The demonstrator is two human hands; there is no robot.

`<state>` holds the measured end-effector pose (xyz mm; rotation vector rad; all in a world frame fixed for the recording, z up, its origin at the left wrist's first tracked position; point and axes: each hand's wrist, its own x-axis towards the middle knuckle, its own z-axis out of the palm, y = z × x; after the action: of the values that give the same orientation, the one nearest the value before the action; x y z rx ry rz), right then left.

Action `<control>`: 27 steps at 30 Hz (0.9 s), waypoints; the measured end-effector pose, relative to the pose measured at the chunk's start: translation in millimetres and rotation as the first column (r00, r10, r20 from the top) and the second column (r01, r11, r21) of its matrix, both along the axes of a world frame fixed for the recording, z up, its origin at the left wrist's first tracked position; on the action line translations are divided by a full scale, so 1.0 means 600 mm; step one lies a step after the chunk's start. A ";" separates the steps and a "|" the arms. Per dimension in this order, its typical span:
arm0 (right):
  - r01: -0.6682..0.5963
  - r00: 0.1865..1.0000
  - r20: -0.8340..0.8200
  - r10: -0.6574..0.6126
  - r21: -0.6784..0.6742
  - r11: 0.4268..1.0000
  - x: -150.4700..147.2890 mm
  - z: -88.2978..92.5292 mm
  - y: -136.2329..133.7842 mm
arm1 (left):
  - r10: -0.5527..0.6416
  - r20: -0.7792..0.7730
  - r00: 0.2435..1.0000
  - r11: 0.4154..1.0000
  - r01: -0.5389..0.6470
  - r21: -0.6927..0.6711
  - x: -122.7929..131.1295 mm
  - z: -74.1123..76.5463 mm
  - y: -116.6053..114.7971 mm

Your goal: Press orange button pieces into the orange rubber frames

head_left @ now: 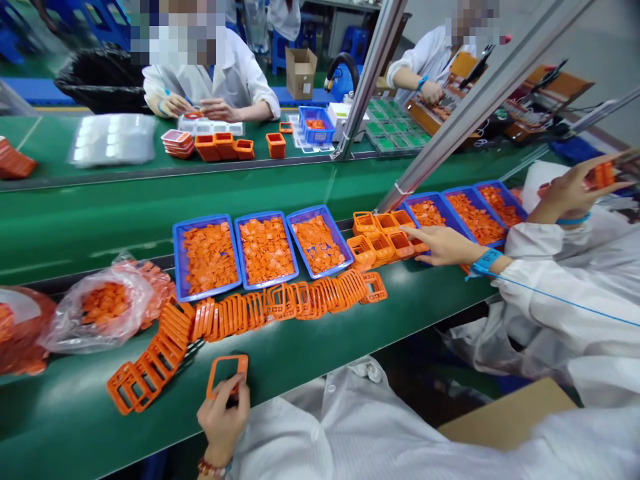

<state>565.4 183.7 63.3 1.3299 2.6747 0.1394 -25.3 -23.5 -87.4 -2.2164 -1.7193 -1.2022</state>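
My left hand (225, 413), with a beaded bracelet at the wrist, is low in the head view over the green work surface. Its thumb and fingers are closed on the lower end of an orange plastic frame (214, 372), a rounded rectangle with a large opening. What the curled fingers cover is hidden. Just beyond, a curved row of similar orange frames (250, 311) leans one on another. A few at the row's left end (131, 388) lie nearly flat, and a single frame (375, 287) lies at its right end. My right hand is out of view.
Three blue trays (179, 260) of small orange pieces stand behind the row; more trays (440, 197) stand right. Plastic bags (65, 327) lie left. A co-worker's hand (445, 245) touches stacked orange frames (377, 243); another hand (570, 190) is raised. A metal post (440, 133) slants across.
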 end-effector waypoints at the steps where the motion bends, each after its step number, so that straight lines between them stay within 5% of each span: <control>1: -0.010 1.000 0.021 0.010 -0.003 1.000 0.002 -0.003 -0.001 | -0.002 0.001 1.000 1.000 0.002 0.001 0.000 0.001 0.000; 12: -0.009 0.985 0.175 0.016 -0.039 0.999 0.047 -0.061 0.009 | 0.006 -0.023 1.000 1.000 -0.006 0.024 -0.002 -0.006 -0.002; 20: -0.014 0.991 0.132 0.020 -0.046 0.999 0.054 -0.116 0.015 | 0.045 -0.023 0.999 0.999 -0.046 -0.024 -0.001 -0.004 -0.004; 27: 0.003 0.998 0.059 -0.002 -0.016 1.000 0.054 -0.132 0.023 | 0.089 -0.064 0.994 0.996 -0.090 0.001 -0.003 -0.010 -0.005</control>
<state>597.7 197.6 -15.7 1.3034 2.6201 0.1547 -27.1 -26.6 -93.5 -2.1293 -1.7752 -1.0990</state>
